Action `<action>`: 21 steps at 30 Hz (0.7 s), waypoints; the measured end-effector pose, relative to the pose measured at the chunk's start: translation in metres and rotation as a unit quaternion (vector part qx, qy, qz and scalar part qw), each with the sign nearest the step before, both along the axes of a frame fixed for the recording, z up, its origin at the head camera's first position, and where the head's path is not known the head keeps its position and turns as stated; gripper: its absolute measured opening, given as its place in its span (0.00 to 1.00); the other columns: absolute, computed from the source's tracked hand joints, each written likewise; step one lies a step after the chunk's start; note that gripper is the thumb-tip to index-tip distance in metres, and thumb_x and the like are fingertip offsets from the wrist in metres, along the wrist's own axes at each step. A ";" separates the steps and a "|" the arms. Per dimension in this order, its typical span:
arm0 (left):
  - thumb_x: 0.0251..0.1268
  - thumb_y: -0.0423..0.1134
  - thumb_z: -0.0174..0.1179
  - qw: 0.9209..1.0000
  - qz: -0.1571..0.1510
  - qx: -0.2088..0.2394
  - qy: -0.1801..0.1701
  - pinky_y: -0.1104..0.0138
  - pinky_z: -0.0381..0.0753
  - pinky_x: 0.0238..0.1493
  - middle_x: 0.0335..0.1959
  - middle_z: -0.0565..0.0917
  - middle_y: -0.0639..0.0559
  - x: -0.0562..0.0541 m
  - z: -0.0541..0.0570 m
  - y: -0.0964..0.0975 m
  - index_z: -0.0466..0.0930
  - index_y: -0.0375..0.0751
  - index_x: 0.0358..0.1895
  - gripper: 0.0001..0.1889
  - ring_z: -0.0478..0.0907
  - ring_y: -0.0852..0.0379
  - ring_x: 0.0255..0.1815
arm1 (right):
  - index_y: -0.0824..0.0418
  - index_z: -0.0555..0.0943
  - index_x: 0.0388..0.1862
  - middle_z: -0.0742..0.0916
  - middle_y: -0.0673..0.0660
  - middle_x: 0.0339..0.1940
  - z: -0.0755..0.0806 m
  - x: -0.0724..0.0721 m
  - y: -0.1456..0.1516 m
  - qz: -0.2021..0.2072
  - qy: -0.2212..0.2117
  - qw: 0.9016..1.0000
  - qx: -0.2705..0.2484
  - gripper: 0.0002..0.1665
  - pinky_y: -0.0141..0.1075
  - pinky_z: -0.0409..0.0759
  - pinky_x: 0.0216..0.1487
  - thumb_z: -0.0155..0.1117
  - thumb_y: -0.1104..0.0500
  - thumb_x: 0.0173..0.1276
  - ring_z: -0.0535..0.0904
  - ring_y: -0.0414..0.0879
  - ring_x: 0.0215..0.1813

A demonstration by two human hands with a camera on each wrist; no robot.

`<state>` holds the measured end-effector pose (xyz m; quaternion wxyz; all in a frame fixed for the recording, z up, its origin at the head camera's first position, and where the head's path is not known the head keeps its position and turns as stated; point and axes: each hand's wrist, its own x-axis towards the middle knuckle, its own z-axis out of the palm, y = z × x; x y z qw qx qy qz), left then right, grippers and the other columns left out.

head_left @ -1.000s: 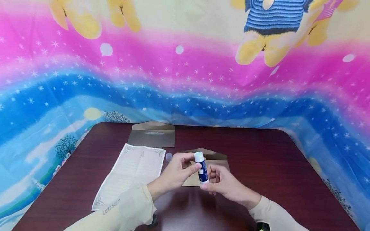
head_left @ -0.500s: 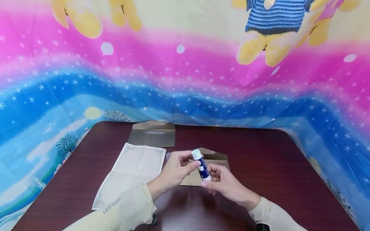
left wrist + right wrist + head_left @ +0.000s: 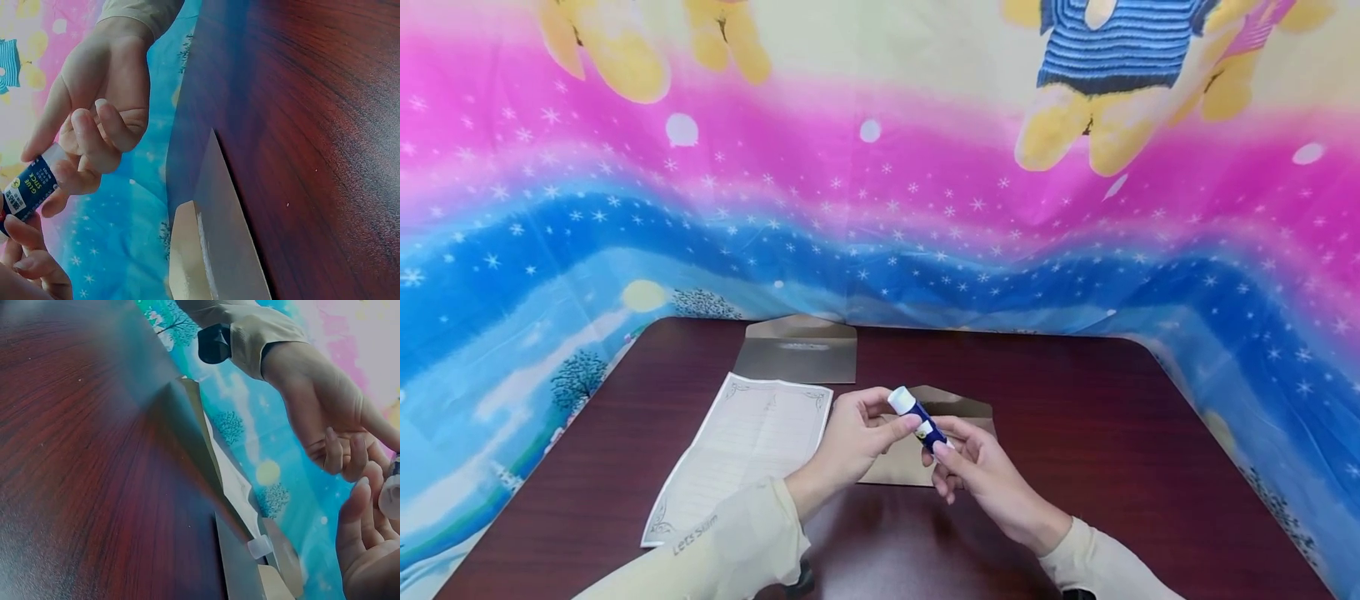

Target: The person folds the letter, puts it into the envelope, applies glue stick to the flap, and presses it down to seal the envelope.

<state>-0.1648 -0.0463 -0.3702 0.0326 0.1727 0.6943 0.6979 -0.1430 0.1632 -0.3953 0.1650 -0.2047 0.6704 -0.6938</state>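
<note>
A blue-labelled glue stick (image 3: 927, 432) with a white upper end is held aslant in the air between both hands. My left hand (image 3: 853, 437) pinches its upper part between thumb and fingers. My right hand (image 3: 1000, 479) grips the lower end, thumb on the near side. In the left wrist view, the words on the glue stick (image 3: 30, 187) are legible. Below the hands lies a brown envelope (image 3: 891, 467) with its flap raised, partly hidden by them. A small translucent cap (image 3: 259, 546) stands on the table in the right wrist view.
Left of the hands lies a creased, bordered sheet of paper (image 3: 748, 442), partly covered by the left sleeve. Another brown envelope (image 3: 797, 364), flap up and with a whitish streak, lies at the back of the dark red table (image 3: 1075, 400). A printed cloth (image 3: 925, 183) hangs behind.
The glue stick has tipped over, its white top swinging left. My right fingers have moved up along its lower end. In the head view the small cap is now hidden behind my left hand.
</note>
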 end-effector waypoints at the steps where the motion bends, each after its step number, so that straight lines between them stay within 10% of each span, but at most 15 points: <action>1: 0.64 0.32 0.68 1.000 0.001 -0.007 -0.001 0.74 0.70 0.23 0.34 0.88 0.42 0.000 0.001 0.000 0.84 0.29 0.46 0.11 0.74 0.66 0.19 | 0.69 0.66 0.70 0.84 0.46 0.37 0.000 0.000 0.000 -0.006 0.002 1.000 0.003 0.24 0.27 0.78 0.28 0.49 0.58 0.83 0.77 0.35 0.26; 12: 0.69 0.33 0.62 0.997 0.002 -0.068 -0.025 0.72 0.75 0.29 0.44 0.85 0.30 -0.008 0.004 -0.010 0.80 0.28 0.52 0.14 0.76 0.64 0.27 | 0.58 0.75 0.59 0.81 0.45 0.34 -0.003 -0.004 0.014 -0.083 -0.022 0.996 0.010 0.16 0.29 0.75 0.28 0.48 0.52 0.83 0.74 0.34 0.24; 21: 0.73 0.37 0.58 0.984 0.008 -0.177 -0.008 0.68 0.77 0.34 0.36 0.83 0.45 -0.028 0.008 -0.031 0.83 0.33 0.49 0.10 0.75 0.61 0.26 | 0.63 0.75 0.58 0.81 0.45 0.33 -0.003 -0.007 0.021 -0.094 -0.024 0.995 0.020 0.19 0.30 0.75 0.29 0.49 0.50 0.83 0.74 0.35 0.23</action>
